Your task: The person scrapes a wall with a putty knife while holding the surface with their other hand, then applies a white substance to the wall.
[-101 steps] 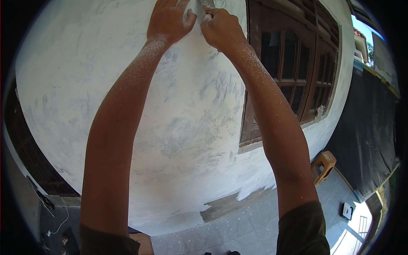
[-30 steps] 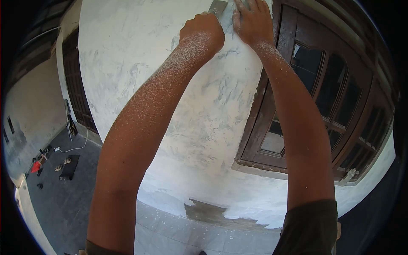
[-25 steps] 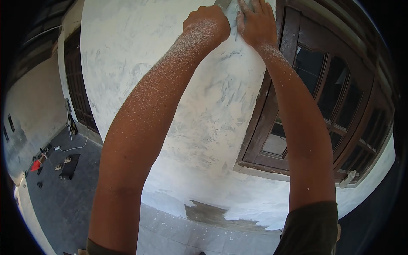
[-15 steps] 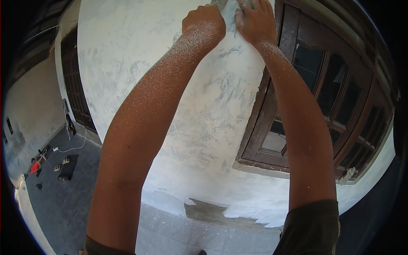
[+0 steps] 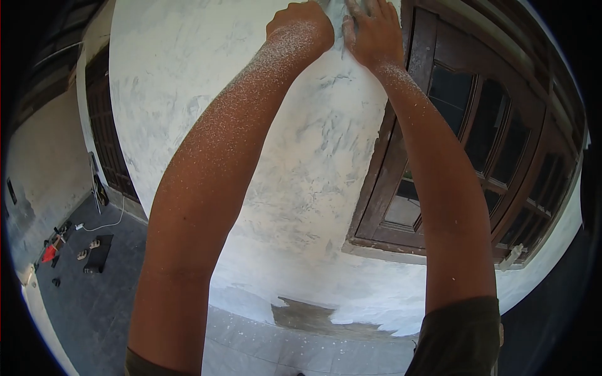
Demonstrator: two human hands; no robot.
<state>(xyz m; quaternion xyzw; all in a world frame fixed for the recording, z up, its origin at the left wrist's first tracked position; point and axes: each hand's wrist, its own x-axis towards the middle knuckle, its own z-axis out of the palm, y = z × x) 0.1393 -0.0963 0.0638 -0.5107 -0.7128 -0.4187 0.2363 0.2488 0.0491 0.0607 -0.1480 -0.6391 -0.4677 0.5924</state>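
High on the white wall (image 5: 288, 188) in the head view, near the upper left edge of the brown window (image 5: 433, 125), the person's 2 hands work side by side. The left hand (image 5: 301, 28) is closed in a fist around a scraper (image 5: 324, 4), of which just a grey sliver shows at the fist's upper right; the handle is hidden, and the picture's top edge cuts the blade off. The right hand (image 5: 376, 32) is open, its fingers spread and slanting up against the wall, just right of the scraper and beside the window's left edge; its fingertips run up to the top of the view. White dust speckles the hands and forearms, thickest at the left wrist. Grey smears mark the wall below the hands, and a bare grey-brown patch (image 5: 304, 315) lies along its bottom edge. White flecks dot the grey tiles (image 5: 251, 344) below that edge. Beyond the wall's left edge stands a dark door (image 5: 108, 119), with a white cable (image 5: 103, 227) on the dark floor (image 5: 113, 301) near its foot. Near the floor's left edge lie a black mat (image 5: 98, 254) and a red item (image 5: 49, 253) too small to identify.
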